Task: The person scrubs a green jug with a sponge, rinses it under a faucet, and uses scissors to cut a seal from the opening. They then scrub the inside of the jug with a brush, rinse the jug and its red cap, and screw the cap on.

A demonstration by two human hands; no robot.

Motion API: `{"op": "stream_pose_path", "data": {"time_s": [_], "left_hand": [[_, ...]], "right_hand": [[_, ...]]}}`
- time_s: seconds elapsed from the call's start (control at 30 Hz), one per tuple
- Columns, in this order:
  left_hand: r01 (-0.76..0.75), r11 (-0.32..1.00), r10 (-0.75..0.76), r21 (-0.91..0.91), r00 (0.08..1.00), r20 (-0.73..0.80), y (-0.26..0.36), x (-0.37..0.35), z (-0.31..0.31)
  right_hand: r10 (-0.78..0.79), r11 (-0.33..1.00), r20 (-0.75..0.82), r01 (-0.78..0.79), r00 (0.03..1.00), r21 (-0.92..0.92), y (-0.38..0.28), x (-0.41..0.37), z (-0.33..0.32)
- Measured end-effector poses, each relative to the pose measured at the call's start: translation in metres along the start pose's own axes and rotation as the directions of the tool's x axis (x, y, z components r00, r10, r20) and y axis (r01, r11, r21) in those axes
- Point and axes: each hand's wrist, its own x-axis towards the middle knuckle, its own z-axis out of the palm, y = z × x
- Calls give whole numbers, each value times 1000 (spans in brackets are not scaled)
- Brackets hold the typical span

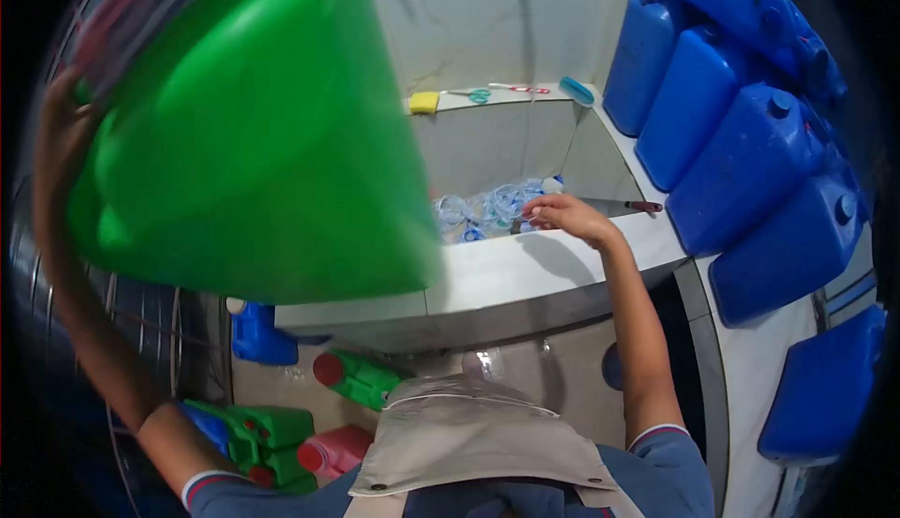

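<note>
My left hand (pixel 58 134) is raised high at the far left and grips the rim of a big green plastic tub (pixel 253 134), which is tilted and fills the upper left of the view. My right hand (pixel 565 214) reaches forward over the edge of a white tiled basin (pixel 525 270), fingers curled down at several clear plastic bottles (pixel 487 209) lying inside it. Whether the fingers hold a bottle is hidden.
Blue jerrycans (pixel 741 157) are stacked along the right wall. On the basin's far ledge lie a yellow sponge (pixel 424 103), scissors (pixel 478 95) and a blue brush (pixel 577 90). Green, red and blue bottles (pixel 356 377) lie on the floor below.
</note>
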Motion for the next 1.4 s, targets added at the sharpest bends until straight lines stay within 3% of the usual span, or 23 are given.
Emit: {"op": "stream_pose_path", "data": {"time_s": [0.03,0.07,0.1,0.13,0.17,0.2,0.27,0.33,0.43,0.53,0.63,0.7,0.77,0.83,0.9,0.97,1.03,1.07,1.13,1.17,1.2,1.27,1.4], "left_hand": [[-30,1000,30,-5,999,-18,3,15,-2],[-243,966,234,-85,967,-104,8,30,23],[-254,931,201,-262,956,-214,52,53,70],[-174,963,137,-207,974,-182,71,59,97],[-169,938,108,-303,972,-207,75,73,132],[-220,900,199,-376,975,-95,77,94,159],[-111,892,186,-438,974,132,120,100,214],[-9,869,141,-494,963,230,154,98,293],[68,846,38,-529,982,187,198,77,406],[295,761,-66,-578,921,383,230,54,472],[440,715,-183,-543,868,462,241,30,518],[548,498,-166,-672,821,547,245,19,536],[571,494,-246,-656,815,524,245,20,541],[601,493,-320,-630,798,511,236,7,550],[523,555,-271,-647,849,454,224,1,563],[544,577,-313,-609,836,451,215,-11,558],[537,595,-325,-598,841,433,211,-11,554],[589,581,-355,-562,804,476,207,-14,551],[633,572,-389,-521,769,508,199,-21,552],[620,592,-412,-515,782,468,198,-27,555],[607,611,-432,-508,793,428,196,-31,556],[611,596,-420,-521,791,446,190,-29,549],[686,521,-432,-507,725,536,184,-24,550]], "right_hand": [[14,999,-75,-10,997,52,-4,1,-6],[29,996,-149,-15,988,93,-11,2,-17],[30,998,-176,-20,984,61,-18,6,-66],[74,996,-231,-59,970,70,-19,3,-81],[94,995,-288,-77,953,69,-26,6,-99],[95,988,-307,-53,947,142,-18,13,-103],[101,986,-362,-43,927,163,-19,17,-127],[138,980,-435,-61,890,188,-23,23,-145],[147,979,-432,-67,890,195,-18,53,-178],[102,987,-378,-47,920,151,-28,89,-209],[74,995,-309,-48,948,93,-38,137,-219],[15,993,-278,18,961,117,-52,171,-211],[-25,993,-199,47,980,106,-67,209,-185],[-156,985,-24,158,987,70,-79,251,-144],[-358,875,110,374,927,-307,-94,300,-92],[-400,875,250,448,882,-181,-97,348,-33],[-342,809,210,400,916,-431,-119,383,8],[-342,806,209,401,916,-435,-113,407,6],[-556,588,-80,323,827,-742,-80,474,-7],[-401,545,-79,169,913,-822,-80,478,-18],[-332,407,-85,62,940,-911,-64,492,-27],[-251,393,-157,-48,955,-918,-32,515,-40],[-273,252,-25,46,962,-967,-52,523,-40]]}}
